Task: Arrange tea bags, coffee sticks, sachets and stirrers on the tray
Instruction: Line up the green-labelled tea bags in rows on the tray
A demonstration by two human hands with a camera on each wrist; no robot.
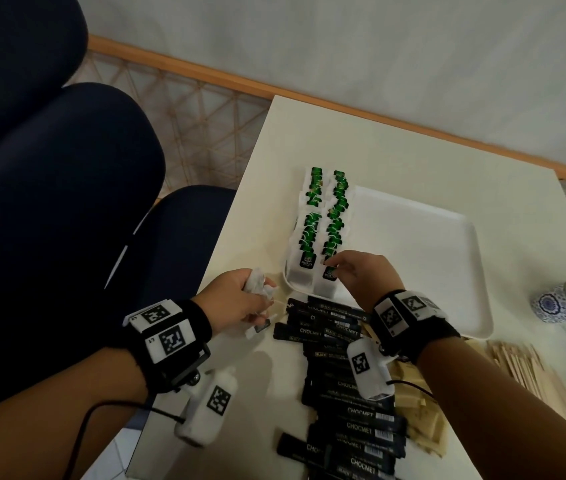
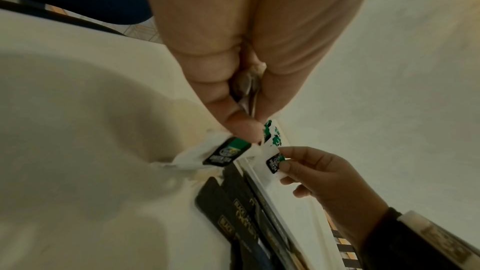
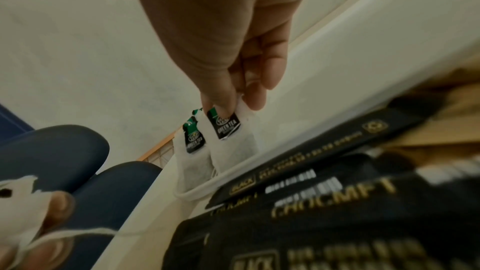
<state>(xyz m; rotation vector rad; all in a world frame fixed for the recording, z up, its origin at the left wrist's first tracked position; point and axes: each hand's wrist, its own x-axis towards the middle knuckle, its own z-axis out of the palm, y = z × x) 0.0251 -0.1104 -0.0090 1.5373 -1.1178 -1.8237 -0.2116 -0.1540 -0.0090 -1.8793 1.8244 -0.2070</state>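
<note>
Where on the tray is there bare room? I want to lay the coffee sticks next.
The tray is bare right of the two tea bag rows, out to its far and right rims. The near-left corner is crowded: the right hand pinches a tea bag there, and coffee sticks abut it.

Both forearms reach forward, left hand (image 1: 240, 296) with fingers curled closed, right hand (image 1: 361, 277) fingers pinched together.

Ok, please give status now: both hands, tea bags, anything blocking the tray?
Right hand pinches tea bag at tray near corner. Left hand grips spare tea bags. Coffee sticks crowd near rim.
</note>
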